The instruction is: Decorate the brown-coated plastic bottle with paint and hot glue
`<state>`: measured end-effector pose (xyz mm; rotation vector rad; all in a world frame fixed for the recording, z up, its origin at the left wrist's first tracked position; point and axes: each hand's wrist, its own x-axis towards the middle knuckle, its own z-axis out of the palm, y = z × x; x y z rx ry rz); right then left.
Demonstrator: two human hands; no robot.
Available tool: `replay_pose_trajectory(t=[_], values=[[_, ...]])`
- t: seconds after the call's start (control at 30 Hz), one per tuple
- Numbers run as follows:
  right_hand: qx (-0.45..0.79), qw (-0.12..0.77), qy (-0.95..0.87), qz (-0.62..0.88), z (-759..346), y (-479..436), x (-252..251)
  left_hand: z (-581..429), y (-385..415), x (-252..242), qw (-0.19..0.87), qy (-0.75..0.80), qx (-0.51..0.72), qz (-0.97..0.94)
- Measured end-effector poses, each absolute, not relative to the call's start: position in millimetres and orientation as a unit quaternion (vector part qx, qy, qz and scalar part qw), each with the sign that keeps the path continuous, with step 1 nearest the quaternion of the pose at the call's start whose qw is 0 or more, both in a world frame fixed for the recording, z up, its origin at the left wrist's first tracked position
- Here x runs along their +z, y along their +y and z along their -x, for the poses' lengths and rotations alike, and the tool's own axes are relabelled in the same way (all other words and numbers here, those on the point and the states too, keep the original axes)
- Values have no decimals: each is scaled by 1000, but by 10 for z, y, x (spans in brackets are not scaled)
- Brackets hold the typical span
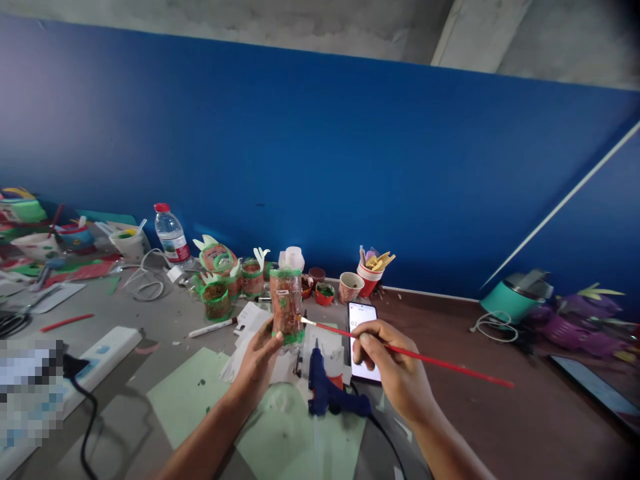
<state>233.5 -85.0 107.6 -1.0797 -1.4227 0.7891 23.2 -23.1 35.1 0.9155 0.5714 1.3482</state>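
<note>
My left hand [261,353] is closed around the lower part of a plastic bottle [287,300] painted brown with green at its top and bottom edges. In my right hand [387,357] is a red paintbrush [435,361], pinched between thumb and fingers. Its bristles reach the right side of the painted bottle; whether they touch it I cannot tell for sure. Below the bottle lies a blue glue gun [325,390], its nozzle pointing away from me. A lit phone [364,333] lies flat beside my right hand.
Small painted pots [217,300] and a water bottle [171,237] stand at the back left. Behind the phone are a paper cup [351,287] and a red cup of wooden sticks [371,277]. Green paper [190,393] covers the front; a power strip [113,353] lies left, a teal container [510,300] right.
</note>
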Motion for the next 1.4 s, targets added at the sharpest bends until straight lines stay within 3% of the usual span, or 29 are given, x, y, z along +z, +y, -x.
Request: replay_pose_trajectory(t=[1.4], values=[[334, 566, -599, 457, -2335, -842, 1104, -227, -222, 308, 663, 227, 590, -401]])
